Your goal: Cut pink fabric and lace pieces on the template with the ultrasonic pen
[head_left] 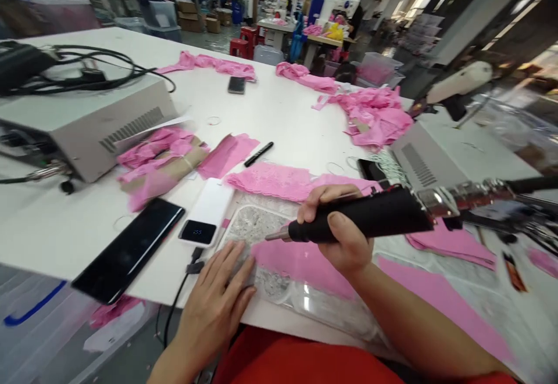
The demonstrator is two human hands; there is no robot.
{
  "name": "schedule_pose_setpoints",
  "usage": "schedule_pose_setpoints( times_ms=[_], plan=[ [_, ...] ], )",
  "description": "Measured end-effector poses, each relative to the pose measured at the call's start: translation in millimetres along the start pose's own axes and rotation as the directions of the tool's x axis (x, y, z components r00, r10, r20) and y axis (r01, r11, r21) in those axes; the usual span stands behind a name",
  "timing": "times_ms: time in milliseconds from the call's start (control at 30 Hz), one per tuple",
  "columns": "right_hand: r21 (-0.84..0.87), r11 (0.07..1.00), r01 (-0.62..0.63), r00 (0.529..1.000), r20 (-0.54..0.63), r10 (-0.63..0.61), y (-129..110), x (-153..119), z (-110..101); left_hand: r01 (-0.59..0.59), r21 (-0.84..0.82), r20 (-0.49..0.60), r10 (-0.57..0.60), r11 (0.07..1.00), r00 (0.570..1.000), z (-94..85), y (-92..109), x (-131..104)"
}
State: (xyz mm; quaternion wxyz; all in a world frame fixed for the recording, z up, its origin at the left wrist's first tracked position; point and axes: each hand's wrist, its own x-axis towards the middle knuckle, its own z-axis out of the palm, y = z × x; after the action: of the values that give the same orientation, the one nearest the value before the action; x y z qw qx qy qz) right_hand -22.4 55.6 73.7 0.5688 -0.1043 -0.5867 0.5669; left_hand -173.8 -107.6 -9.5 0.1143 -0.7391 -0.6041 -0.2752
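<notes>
My right hand (344, 230) is wrapped round a black handheld tool (366, 215), which has a pointed metal tip and a thick cable running off to the right. The tip points left, over or at the edge of a pink fabric piece (300, 262); whether it touches, I cannot tell. Under the fabric is a clear plastic tray (331, 314) with small glittering bits (257, 221) in its left part. My left hand (224, 291) lies flat with its fingers stretched out on the tray's left side, beside the fabric's edge. More pink fabric (274, 180) lies just beyond the tray.
Left of the tray lie a white power bank (209, 210) with a cable and a black phone (128, 250). A black marker (258, 154) is farther back. Grey metal boxes stand at left (87, 122) and right (453, 151). Pink fabric heaps (375, 111) sit along the table's far edge.
</notes>
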Motion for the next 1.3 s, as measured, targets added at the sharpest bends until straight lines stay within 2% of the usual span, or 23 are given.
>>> schedule_pose_setpoints(
  times_ms=[133,267,333,400,533,700,833,1133,1300],
  plan=[
    [-0.136,0.989,0.062,0.981,-0.172,-0.086,-31,11,-40,-0.052,-0.056,-0.056,0.049,0.997,0.997,2.6,-2,5],
    [-0.249,0.967,0.052,0.931,-0.339,-0.137,-61,-1,-87,-0.132,-0.105,-0.048,0.128,0.986,0.991,9.1,9,16],
    [-0.245,0.969,0.029,0.904,-0.406,-0.130,-66,-10,-101,-0.184,-0.115,-0.026,0.182,0.976,0.983,14.0,15,24],
    [-0.230,0.973,0.028,0.886,-0.445,-0.131,-65,-16,-107,-0.209,-0.113,0.001,0.210,0.971,0.978,19.1,21,32],
    [-0.208,0.977,0.048,0.887,-0.440,-0.137,-52,-19,-100,-0.174,-0.053,0.055,0.177,0.983,0.983,27.2,24,44],
    [-0.165,0.986,0.017,0.923,-0.376,-0.079,-35,-16,-84,-0.126,-0.019,0.103,0.127,0.992,0.987,32.7,22,47],
    [-0.134,0.991,-0.002,0.947,-0.319,-0.041,-26,-17,-75,-0.110,-0.047,0.098,0.114,0.993,0.989,33.1,21,45],
    [-0.133,0.991,0.028,0.970,-0.238,-0.059,-15,-13,-69,-0.079,-0.086,0.100,0.087,0.993,0.991,29.8,21,43],
    [-0.133,0.991,0.019,0.969,-0.242,-0.052,-15,-12,-70,-0.072,-0.101,0.094,0.082,0.992,0.992,29.3,21,42]
  ],
)
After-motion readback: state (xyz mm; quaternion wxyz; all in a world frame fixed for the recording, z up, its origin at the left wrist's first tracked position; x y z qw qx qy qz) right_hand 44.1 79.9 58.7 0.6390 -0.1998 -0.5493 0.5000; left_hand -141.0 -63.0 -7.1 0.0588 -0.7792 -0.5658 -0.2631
